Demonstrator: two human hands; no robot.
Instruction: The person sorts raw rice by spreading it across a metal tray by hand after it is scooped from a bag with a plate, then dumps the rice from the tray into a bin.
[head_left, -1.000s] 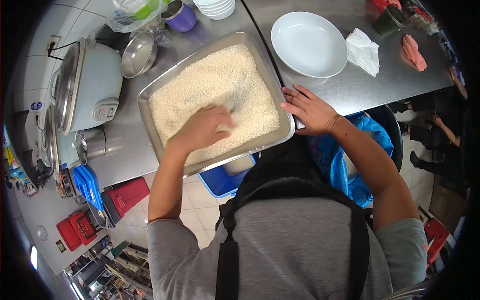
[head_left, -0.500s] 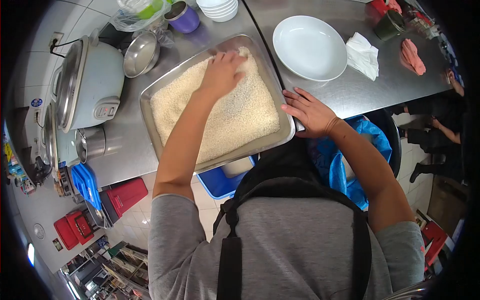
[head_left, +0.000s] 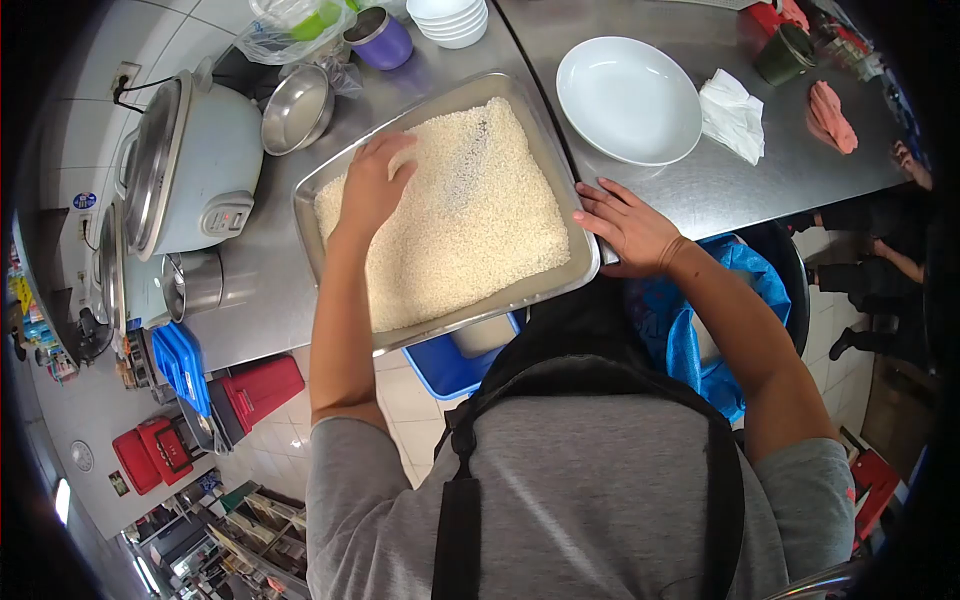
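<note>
Uncooked rice [head_left: 470,230] fills a rectangular metal tray [head_left: 335,330] on the steel counter. Over the tray's left side, my left hand [head_left: 375,185] touches the rice, fingers stretched forward and thumb apart, with its fingertips near the tray's far left edge. A bare streak of metal shows through the grains toward the far side. My right hand [head_left: 632,235] lies flat on the counter edge beside the tray's right corner, fingers spread and holding nothing. Whether it touches the tray rim I cannot tell.
A rice cooker [head_left: 190,165] and a steel bowl [head_left: 298,110] stand left. A purple container [head_left: 380,40] and stacked white bowls [head_left: 450,25] are behind. To the right lie a white plate [head_left: 630,100] and tissue [head_left: 732,115]. Below are a blue bin [head_left: 440,370] and a blue bag [head_left: 735,285].
My left hand has swept left and slightly nearer across the rice, from the tray's far middle to its left side. My right hand has stayed in place at the counter edge.
</note>
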